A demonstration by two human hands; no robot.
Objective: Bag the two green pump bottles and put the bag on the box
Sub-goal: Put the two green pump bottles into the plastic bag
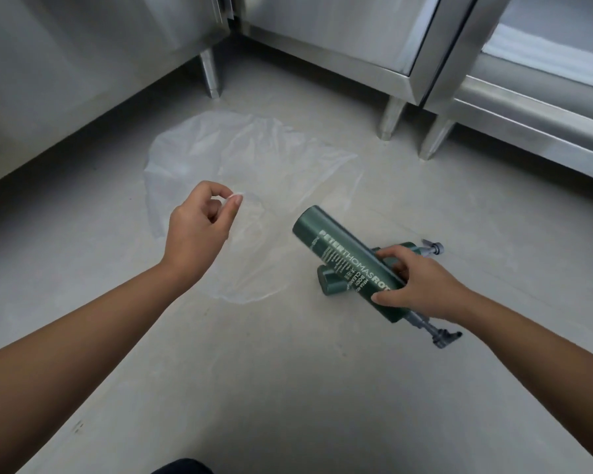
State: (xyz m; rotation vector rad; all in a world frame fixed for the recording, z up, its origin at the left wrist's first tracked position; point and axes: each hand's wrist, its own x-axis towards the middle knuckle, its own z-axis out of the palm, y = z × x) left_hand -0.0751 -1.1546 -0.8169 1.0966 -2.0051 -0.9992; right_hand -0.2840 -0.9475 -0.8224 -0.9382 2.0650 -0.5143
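Grey floor (288,388) ran beneath steel cabinets (339,32). Two dark green, grey-pumped bottles crossed there. The right hand (415,285) gripped the upper bottle (339,254), its base aimed away toward the left hand (199,227). The lower bottle (331,281) lay beneath it. That left hand pinched one clear bag (254,155) spread beyond it.

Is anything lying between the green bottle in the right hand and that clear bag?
Nothing visible. The held bottle in the right hand points its base at the clear bag, whose edge the left hand pinches. The second bottle lies under it, away from the bag.
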